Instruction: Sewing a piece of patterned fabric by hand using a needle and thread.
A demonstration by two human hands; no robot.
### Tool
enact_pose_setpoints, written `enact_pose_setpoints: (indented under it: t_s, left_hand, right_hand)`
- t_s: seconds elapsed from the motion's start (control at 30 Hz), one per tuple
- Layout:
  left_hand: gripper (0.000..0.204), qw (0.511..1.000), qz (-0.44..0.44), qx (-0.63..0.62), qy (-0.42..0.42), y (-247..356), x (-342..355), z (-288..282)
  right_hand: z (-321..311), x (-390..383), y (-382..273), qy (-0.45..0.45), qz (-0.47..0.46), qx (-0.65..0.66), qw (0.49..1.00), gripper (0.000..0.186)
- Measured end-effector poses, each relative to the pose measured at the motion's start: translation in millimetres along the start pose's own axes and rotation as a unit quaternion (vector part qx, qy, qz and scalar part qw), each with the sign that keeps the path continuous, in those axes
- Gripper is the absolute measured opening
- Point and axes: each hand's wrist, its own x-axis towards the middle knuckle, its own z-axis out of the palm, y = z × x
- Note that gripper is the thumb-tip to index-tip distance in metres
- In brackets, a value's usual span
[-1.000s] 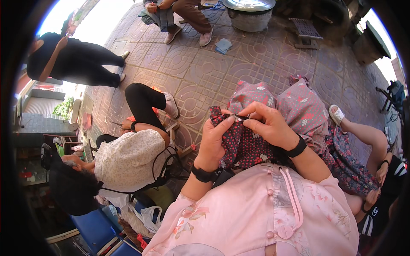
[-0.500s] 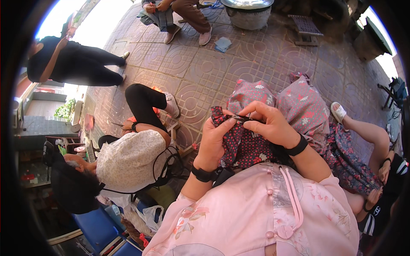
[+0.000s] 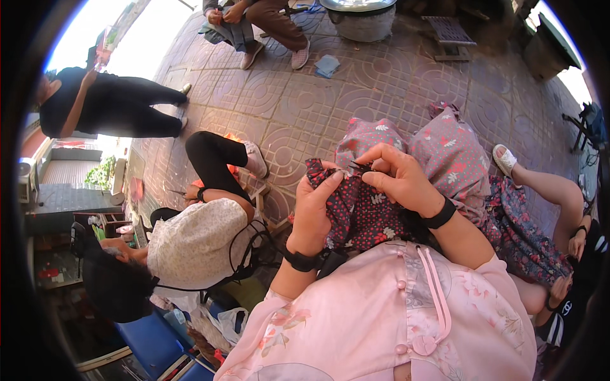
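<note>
A dark cloth (image 3: 365,216) with a small red pattern lies bunched over my lap. My left hand (image 3: 316,206) pinches its upper edge between thumb and fingers, a gathered fold standing up past the fingertips. Just to the right, my right hand (image 3: 400,181) is closed on a small dark pointed tool (image 3: 358,166), its tip close to the left thumb and the pinched edge. Most of that tool is hidden in the fingers, so its exact kind does not show. Both wrists wear black bands.
Left of me sits a person in a light patterned top (image 3: 194,238); another in dark clothes (image 3: 114,101) stands beyond. At right, someone's hands rest by a floral cloth (image 3: 527,232). Ahead are a seated person, a large metal-lidded tub (image 3: 362,22), a low stool (image 3: 450,35) and a blue cloth (image 3: 327,66).
The pointed tool has drawn slightly back from the cloth, its tip now showing more clearly between the hands. My left hand has shifted slightly left with the cloth edge.
</note>
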Motion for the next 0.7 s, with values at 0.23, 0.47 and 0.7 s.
enact_pose_setpoints:
  t_s: [0.23,0.47,0.7]
  left_hand:
    - [0.011,0.998,0.053,-0.004,0.023,8.3,-0.8,3.3]
    - [0.014,0.998,0.047,0.005,0.030,6.6,-5.2,-3.3]
    - [0.014,0.997,0.063,0.036,0.031,5.9,-7.2,-3.0]
  right_hand:
    - [3.8,2.6,11.3,-0.040,-0.052,0.000,0.998,0.027]
    - [9.6,2.6,9.6,-0.050,-0.055,0.007,0.997,0.026]
    - [10.3,-0.1,7.9,-0.045,-0.056,0.005,0.997,0.024]
